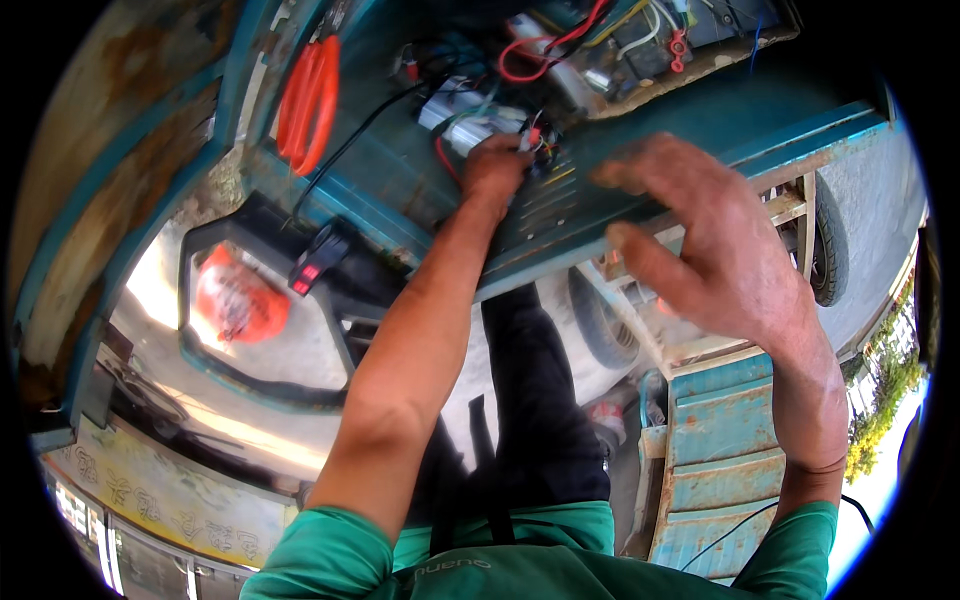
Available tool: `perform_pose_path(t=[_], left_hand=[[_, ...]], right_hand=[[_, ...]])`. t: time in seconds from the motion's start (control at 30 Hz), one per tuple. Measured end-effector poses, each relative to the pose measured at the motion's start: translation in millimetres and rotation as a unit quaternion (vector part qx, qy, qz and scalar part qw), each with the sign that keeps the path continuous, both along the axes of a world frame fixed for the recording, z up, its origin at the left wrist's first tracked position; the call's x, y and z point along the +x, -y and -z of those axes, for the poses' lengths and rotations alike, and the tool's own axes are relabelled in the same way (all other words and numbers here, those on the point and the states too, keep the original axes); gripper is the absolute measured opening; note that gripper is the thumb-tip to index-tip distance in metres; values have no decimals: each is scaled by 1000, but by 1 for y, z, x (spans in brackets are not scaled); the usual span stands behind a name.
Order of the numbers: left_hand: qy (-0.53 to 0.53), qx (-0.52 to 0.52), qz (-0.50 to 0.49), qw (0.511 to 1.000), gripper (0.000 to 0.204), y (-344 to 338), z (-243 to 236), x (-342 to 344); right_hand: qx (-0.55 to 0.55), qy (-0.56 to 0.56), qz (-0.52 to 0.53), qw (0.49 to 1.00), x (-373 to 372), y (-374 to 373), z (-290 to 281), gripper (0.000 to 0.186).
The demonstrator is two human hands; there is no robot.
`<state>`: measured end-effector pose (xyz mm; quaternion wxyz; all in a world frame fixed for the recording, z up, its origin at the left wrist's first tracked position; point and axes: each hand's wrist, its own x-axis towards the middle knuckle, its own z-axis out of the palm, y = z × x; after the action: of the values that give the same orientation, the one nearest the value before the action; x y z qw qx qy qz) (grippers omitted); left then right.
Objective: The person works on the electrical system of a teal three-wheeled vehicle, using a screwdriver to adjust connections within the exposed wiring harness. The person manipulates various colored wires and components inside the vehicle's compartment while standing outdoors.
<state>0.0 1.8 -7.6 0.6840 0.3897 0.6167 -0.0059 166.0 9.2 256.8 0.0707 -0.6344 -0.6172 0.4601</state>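
Note:
My left hand (495, 168) reaches into a blue-green metal compartment, its fingers closed on a wire connector (530, 138) at the end of a bundle of thin coloured wires. Right beside it lies a silver metal box (455, 112) with leads running from it. My right hand (700, 225) hovers over the compartment's near edge, to the right of the wires. Its thumb and fingers are apart and nothing shows between them, though the fingertips are blurred.
Loose red, yellow and white wires (560, 50) crowd the compartment's far side. Orange-red loops (310, 105) hang at the left. A black device with a red lit display (305, 275) sits below them. A blue slatted metal panel (720, 430) and tyre (828, 240) are at the right.

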Motion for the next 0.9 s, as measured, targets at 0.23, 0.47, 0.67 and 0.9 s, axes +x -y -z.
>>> perform_pose_path(t=[0.23, 0.47, 0.67, 0.9], left_hand=[[23, -70, -38, 997, 11, -13, -17, 0], [14, -84, -27, 996, 8, -24, -24, -1], [25, -233, -82, 969, 17, -15, 1, -9], [21, -258, -161, 952, 24, -14, -5, -9]], right_hand=[[-247, 119, -190, 943, -23, -31, 120, 34], [-272, 197, -303, 892, -28, -40, 179, 33], [-251, 177, -370, 877, -19, -14, 188, 29], [-315, 165, -394, 847, -26, -18, 191, 29]])
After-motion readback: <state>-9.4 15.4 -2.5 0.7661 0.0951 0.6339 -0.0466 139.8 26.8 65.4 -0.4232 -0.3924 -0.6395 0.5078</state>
